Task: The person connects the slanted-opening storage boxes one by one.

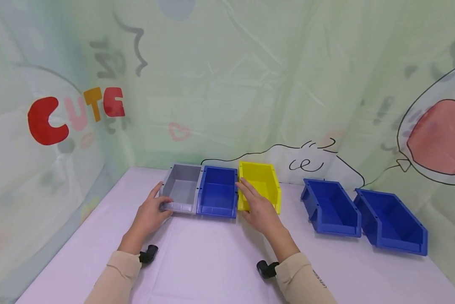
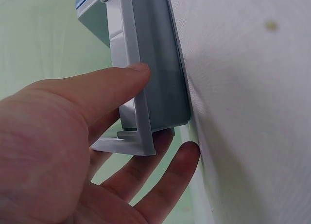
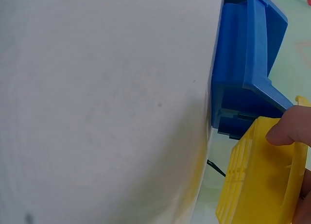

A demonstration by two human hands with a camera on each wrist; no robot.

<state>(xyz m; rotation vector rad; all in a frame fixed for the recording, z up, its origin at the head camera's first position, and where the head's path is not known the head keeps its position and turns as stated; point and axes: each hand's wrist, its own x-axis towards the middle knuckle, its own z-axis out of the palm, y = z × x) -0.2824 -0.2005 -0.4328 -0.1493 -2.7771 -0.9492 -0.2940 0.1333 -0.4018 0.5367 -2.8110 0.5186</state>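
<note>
A grey bin [image 1: 182,189], a blue bin [image 1: 218,191] and a yellow bin [image 1: 263,179] form a side-by-side row near the back wall. My left hand [image 1: 150,215] holds the grey bin at its front left corner. In the left wrist view, the thumb lies on the bin's front [image 2: 158,63] and the fingers reach round its side. My right hand [image 1: 263,213] grips the yellow bin by its left side, thumb outside. The right wrist view shows the yellow bin [image 3: 265,170] slightly off the table, its ribbed underside visible, beside the blue bin [image 3: 235,68].
Two more blue bins, one nearer [image 1: 335,209] and one farther right [image 1: 396,223], stand apart on the right of the white table [image 1: 208,261]. A printed curtain [image 1: 227,84] hangs behind. Each wrist carries a black camera mount, such as the left one [image 1: 149,254].
</note>
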